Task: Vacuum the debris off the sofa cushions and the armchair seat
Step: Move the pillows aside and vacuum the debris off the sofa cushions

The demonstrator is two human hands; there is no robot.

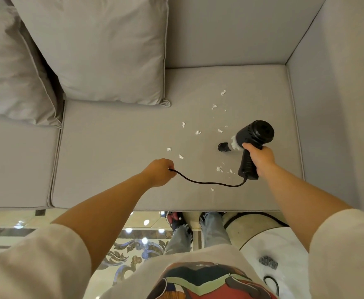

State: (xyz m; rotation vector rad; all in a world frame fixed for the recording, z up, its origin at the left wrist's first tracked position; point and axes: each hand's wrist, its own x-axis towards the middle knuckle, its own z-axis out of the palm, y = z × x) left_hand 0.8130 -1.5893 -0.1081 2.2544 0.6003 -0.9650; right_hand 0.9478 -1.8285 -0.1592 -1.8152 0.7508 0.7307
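Note:
A black handheld vacuum (254, 134) hovers over the grey sofa seat cushion (116, 169), its nozzle (224, 147) pointing left and down close to the fabric. My right hand (259, 157) grips its handle. White matter shows inside its clear section. My left hand (160, 172) is closed on the black cord (209, 183) that runs from the handle's base. Several white paper scraps (198, 132) lie scattered across the right half of the cushion, some beside the nozzle, some near the handle (219, 168).
Two grey throw pillows (103, 52) lean on the backrest at left. The sofa arm (338, 83) rises at right. A second seat cushion (15, 165) lies at left. Glossy patterned floor (133, 251), my legs and a white round table (284, 251) lie below the sofa's front edge.

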